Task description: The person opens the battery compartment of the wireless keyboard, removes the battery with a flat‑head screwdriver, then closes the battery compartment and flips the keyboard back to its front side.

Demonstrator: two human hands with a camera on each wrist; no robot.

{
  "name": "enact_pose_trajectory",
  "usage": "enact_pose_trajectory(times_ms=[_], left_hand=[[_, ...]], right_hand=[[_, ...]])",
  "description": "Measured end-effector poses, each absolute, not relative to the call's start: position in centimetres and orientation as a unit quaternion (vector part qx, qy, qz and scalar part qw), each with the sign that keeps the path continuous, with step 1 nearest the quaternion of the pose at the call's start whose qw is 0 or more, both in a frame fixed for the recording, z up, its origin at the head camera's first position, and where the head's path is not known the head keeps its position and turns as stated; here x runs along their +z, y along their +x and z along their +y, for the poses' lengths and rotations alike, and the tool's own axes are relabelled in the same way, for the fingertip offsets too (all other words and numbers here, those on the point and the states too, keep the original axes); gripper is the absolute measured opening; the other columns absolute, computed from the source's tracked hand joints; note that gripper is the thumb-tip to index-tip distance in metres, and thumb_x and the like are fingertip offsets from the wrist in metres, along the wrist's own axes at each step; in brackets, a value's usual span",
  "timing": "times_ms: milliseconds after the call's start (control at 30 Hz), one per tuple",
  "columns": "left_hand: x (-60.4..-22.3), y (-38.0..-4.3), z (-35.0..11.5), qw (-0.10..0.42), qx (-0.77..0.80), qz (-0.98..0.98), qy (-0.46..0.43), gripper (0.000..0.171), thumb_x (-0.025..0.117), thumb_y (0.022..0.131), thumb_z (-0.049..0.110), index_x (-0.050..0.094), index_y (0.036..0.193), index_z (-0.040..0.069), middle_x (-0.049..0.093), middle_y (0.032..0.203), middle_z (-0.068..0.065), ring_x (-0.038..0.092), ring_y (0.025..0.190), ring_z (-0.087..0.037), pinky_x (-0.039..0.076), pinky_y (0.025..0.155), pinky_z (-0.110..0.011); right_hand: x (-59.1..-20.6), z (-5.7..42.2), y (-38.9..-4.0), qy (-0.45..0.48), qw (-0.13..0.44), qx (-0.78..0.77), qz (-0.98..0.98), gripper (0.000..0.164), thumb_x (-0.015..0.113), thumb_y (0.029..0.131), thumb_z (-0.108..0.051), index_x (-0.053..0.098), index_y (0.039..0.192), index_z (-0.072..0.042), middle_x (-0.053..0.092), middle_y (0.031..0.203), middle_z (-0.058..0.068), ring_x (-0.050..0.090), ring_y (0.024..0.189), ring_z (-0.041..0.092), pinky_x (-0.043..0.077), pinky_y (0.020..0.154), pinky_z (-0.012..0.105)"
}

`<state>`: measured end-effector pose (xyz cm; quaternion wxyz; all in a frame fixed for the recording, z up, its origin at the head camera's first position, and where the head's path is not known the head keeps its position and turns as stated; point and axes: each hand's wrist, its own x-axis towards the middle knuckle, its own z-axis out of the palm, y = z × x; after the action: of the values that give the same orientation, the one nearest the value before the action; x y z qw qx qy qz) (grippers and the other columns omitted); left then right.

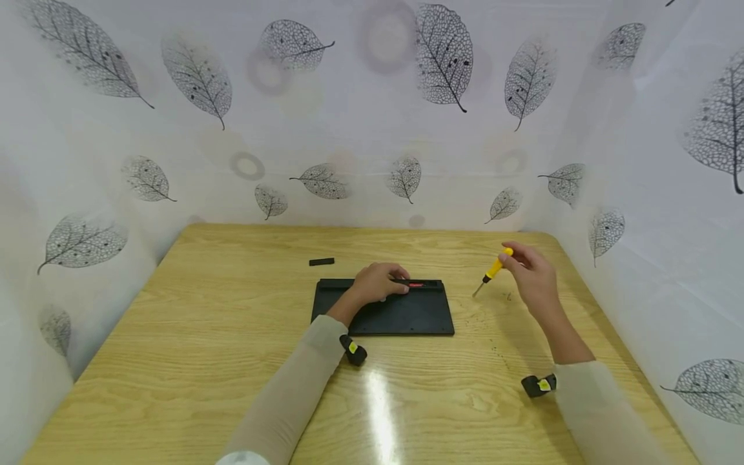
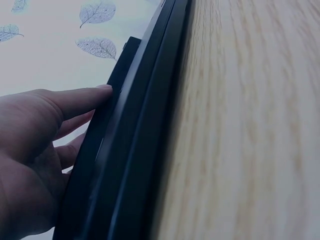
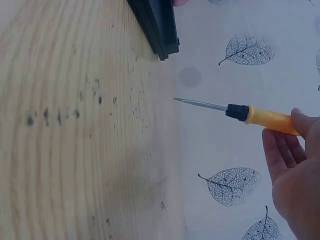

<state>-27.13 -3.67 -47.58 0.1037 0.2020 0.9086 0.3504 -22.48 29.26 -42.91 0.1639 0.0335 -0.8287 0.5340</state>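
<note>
Black panel (image 1: 407,316): flat on bench (image 1: 232,349), mid-bench in front of the person, raised ridge at far edge; looks like a keyboard lying face down, probably so the ridge is reachable.
Open slot (image 1: 431,284): right part of ridge, red item (image 1: 416,285) inside; too small to identify.
Left hand (image 1: 378,282): grasping the ridge just beside the slot, thumb on near side, fingers over the far side; likely steadying the panel.
Yellow screwdriver (image 1: 496,266): right of panel, apart from it, shaft slanting down-left.
Right hand (image 1: 535,278): pinching screwdriver by its handle between thumb and fingers; shaft left free, seemingly for pointing the tip.
Black strip (image 1: 321,261): on bench behind panel, touching nothing else; maybe the slot's cover, set aside out of the way.
Backdrop: leaf-print sheet (image 1: 349,129) round the bench.
</note>
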Motion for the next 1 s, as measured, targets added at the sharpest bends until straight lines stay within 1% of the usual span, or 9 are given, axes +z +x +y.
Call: enact_pose_trajectory(times_ms=[133, 300, 400, 467, 567, 633, 800, 900, 1000], left_hand=[[-47.5, -27.0, -3.8, 0.104, 0.349, 0.910, 0.198, 0.029, 0.072, 0.093, 0.039, 0.070, 0.120, 0.029, 0.069, 0.123, 0.006, 0.068, 0.097, -0.012, 0.050, 0.079, -0.032], [-47.6, -27.0, -4.0, 0.105, 0.350, 0.910, 0.197, 0.029, 0.072, 0.093, 0.039, 0.070, 0.120, 0.029, 0.069, 0.122, 0.006, 0.068, 0.092, -0.011, 0.050, 0.075, -0.031], [-47.5, -27.0, -4.0, 0.106, 0.350, 0.910, 0.196, 0.029, 0.072, 0.094, 0.040, 0.070, 0.120, 0.029, 0.069, 0.122, 0.006, 0.068, 0.094, -0.011, 0.050, 0.075, -0.031], [-47.5, -27.0, -3.9, 0.106, 0.347, 0.911, 0.196, 0.029, 0.072, 0.093, 0.040, 0.070, 0.120, 0.029, 0.069, 0.123, 0.007, 0.067, 0.097, -0.011, 0.050, 0.077, -0.031], [-47.4, -27.0, -3.8, 0.106, 0.347, 0.911, 0.196, 0.028, 0.072, 0.094, 0.039, 0.070, 0.120, 0.029, 0.069, 0.123, 0.006, 0.068, 0.100, -0.013, 0.050, 0.080, -0.033], [-47.3, -26.9, -3.7, 0.105, 0.346, 0.911, 0.196, 0.028, 0.072, 0.094, 0.039, 0.070, 0.120, 0.029, 0.069, 0.123, 0.006, 0.067, 0.103, -0.014, 0.050, 0.083, -0.034], [-47.0, -26.9, -3.6, 0.106, 0.341, 0.913, 0.194, 0.028, 0.071, 0.094, 0.039, 0.070, 0.120, 0.029, 0.069, 0.124, 0.007, 0.067, 0.105, -0.014, 0.050, 0.087, -0.035], [-47.1, -26.9, -3.6, 0.106, 0.341, 0.914, 0.193, 0.028, 0.071, 0.094, 0.039, 0.070, 0.120, 0.029, 0.069, 0.123, 0.007, 0.067, 0.107, -0.014, 0.050, 0.089, -0.037], [-47.2, -26.9, -3.6, 0.105, 0.341, 0.914, 0.191, 0.028, 0.071, 0.094, 0.040, 0.070, 0.119, 0.030, 0.069, 0.122, 0.008, 0.066, 0.110, -0.015, 0.049, 0.092, -0.038]], right_hand=[[-42.6, 27.7, -22.5, 0.051, 0.175, 0.530, -0.828, 0.041, 0.067, 0.098, -0.024, 0.064, 0.134, -0.004, 0.058, 0.112, -0.007, 0.062, 0.096, -0.003, 0.050, 0.083, 0.009], [-42.5, 25.6, -22.8, 0.053, 0.177, 0.543, -0.819, 0.042, 0.067, 0.099, -0.026, 0.063, 0.136, -0.008, 0.066, 0.119, 0.001, 0.062, 0.100, -0.002, 0.050, 0.084, 0.010], [-42.6, 24.4, -23.3, 0.049, 0.181, 0.555, -0.811, 0.042, 0.067, 0.099, -0.027, 0.063, 0.137, -0.010, 0.069, 0.121, 0.003, 0.063, 0.101, -0.001, 0.051, 0.084, 0.011], [-42.6, 23.6, -23.5, 0.047, 0.189, 0.562, -0.804, 0.041, 0.068, 0.098, -0.028, 0.065, 0.135, -0.011, 0.070, 0.120, 0.004, 0.063, 0.101, 0.000, 0.051, 0.083, 0.011], [-42.7, 22.5, -23.9, 0.053, 0.197, 0.576, -0.791, 0.037, 0.069, 0.098, -0.024, 0.067, 0.131, -0.009, 0.070, 0.118, 0.006, 0.063, 0.099, 0.001, 0.052, 0.082, 0.012], [-42.3, 21.7, -23.8, 0.060, 0.197, 0.583, -0.786, 0.035, 0.068, 0.098, -0.020, 0.068, 0.130, -0.005, 0.070, 0.118, 0.012, 0.063, 0.097, 0.001, 0.052, 0.081, 0.012], [-40.7, 19.7, -22.7, 0.070, 0.194, 0.579, -0.789, 0.032, 0.066, 0.098, -0.010, 0.067, 0.128, 0.001, 0.068, 0.121, 0.023, 0.062, 0.095, -0.001, 0.050, 0.079, 0.011], [-40.5, 19.1, -22.5, 0.070, 0.198, 0.567, -0.797, 0.032, 0.066, 0.099, -0.011, 0.067, 0.128, 0.001, 0.067, 0.122, 0.025, 0.061, 0.094, -0.002, 0.050, 0.078, 0.011], [-40.5, 18.7, -22.6, 0.070, 0.198, 0.556, -0.804, 0.032, 0.065, 0.099, -0.011, 0.067, 0.128, 0.001, 0.067, 0.123, 0.024, 0.061, 0.095, -0.001, 0.050, 0.079, 0.011]])
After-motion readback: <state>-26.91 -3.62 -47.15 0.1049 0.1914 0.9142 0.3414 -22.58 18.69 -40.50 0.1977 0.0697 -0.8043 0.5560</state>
